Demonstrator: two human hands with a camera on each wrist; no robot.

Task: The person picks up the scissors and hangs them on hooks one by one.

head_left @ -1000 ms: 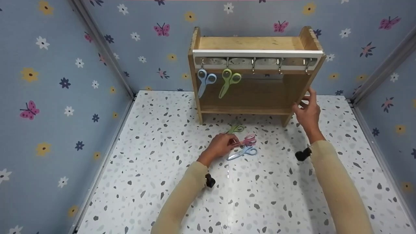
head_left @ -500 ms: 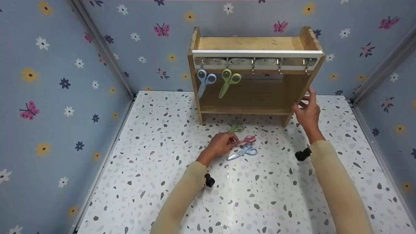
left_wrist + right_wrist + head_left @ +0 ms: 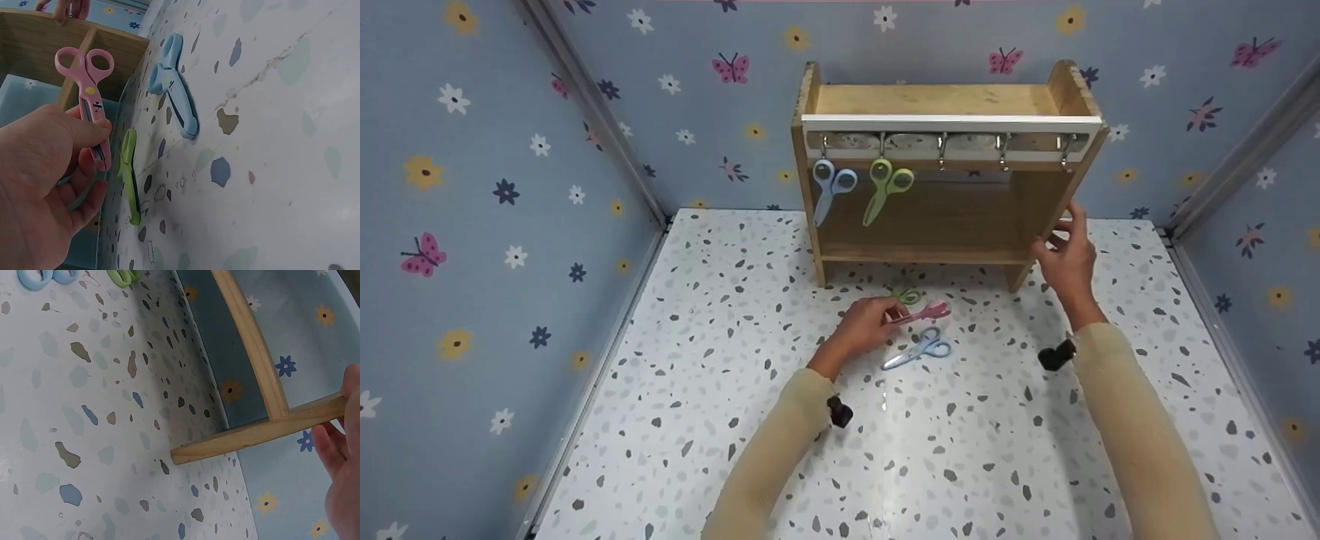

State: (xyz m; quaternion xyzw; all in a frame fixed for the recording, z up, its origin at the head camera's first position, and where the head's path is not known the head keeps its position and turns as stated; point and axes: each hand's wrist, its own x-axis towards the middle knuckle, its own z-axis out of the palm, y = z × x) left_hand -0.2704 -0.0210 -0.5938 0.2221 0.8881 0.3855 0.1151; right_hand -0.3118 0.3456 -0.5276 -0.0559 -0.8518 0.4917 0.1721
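Note:
My left hand pinches a pair of pink scissors by the blades between thumb and fingers, handles pointing away, raised off the tabletop. Below it lie blue scissors and green scissors; the hand partly hides the green pair in the head view. My right hand grips the right side panel of a small wooden shelf. On the shelf's metal hook rail, blue scissors hang from the leftmost hook and green scissors from the one beside it. Several hooks to the right bear nothing.
The shelf stands tilted-looking at the back of a white speckled table. Flowered blue walls with metal edge strips enclose the left, back and right sides.
My left hand has lifted the pink scissors up and slightly away from the blue pair on the table. The right hand stays on the shelf's side panel.

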